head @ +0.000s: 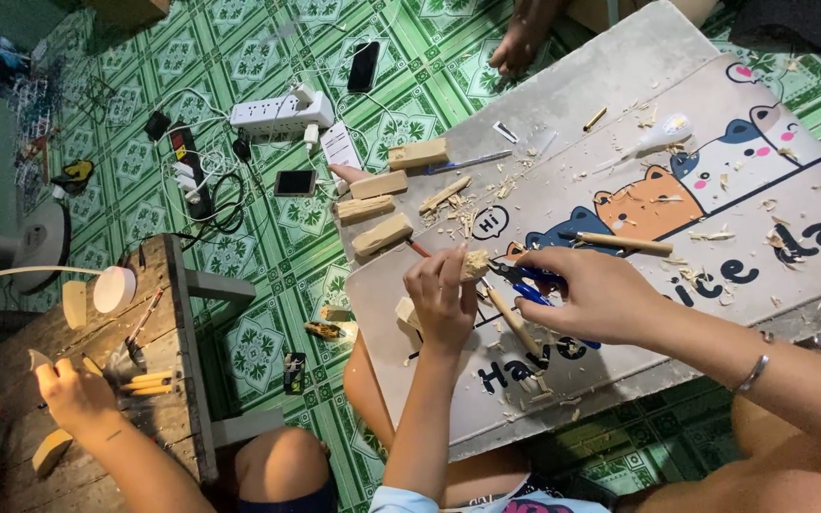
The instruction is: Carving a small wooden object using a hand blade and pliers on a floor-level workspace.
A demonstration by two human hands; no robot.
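Blocks of pale wood (384,202) lie left of the small carved piece (473,264), which the left hand (442,296) clenches above the low table (620,114). Right of that piece, the right hand (593,293) grasps a blue-handled tool (525,283) touching it.

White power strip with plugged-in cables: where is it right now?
Head view, upper left: the white power strip lies on the green patterned floor, left of the black phone and beyond the row of pale wooden blocks.
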